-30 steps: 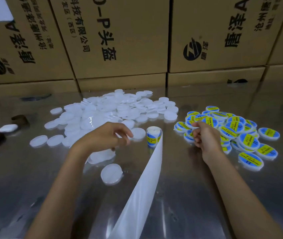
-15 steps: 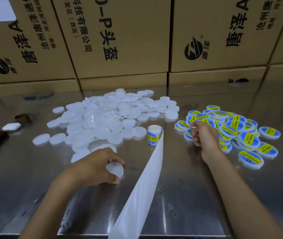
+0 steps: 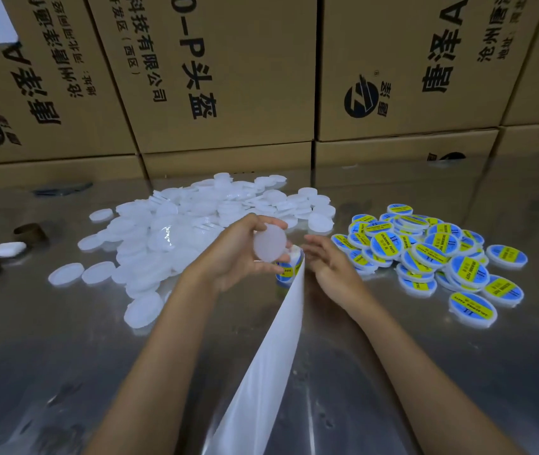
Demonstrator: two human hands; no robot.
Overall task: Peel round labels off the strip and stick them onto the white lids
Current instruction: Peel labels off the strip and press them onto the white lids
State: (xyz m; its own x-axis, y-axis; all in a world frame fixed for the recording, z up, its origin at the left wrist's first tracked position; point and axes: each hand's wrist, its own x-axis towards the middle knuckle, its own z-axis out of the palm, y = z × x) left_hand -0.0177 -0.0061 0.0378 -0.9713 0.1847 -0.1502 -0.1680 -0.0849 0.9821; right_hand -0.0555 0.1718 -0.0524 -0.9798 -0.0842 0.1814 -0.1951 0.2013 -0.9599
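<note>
Your left hand (image 3: 238,254) grips one plain white lid (image 3: 269,244) by its rim, thumb on the far edge and fingers curled round the near side, holding it up off the table with its flat face turned toward you. Just right of it and partly hidden behind the lid stands the label roll (image 3: 289,269), upright on the table, with blue and yellow labels showing on its side. From the roll a long white backing strip (image 3: 261,366) runs toward you and off the near edge of the view.

Your right hand (image 3: 330,264) hovers just right of the roll, fingers loosely extended toward it and clasping nothing that can be seen; whether a fingertip touches the roll cannot be told.

To the left and far side of your hands lies a heap of unlabelled lids (image 3: 189,224), spreading out with a few singles nearer you. To the right lies the pile of labelled lids (image 3: 432,254), each with a blue and yellow round label on top.

All of it sits on a shiny metal table (image 3: 458,372). Along the far edge stands a wall of cardboard boxes (image 3: 228,77) printed with black characters. At the far left rest a small white block (image 3: 7,249) and a dark ring (image 3: 30,232).
</note>
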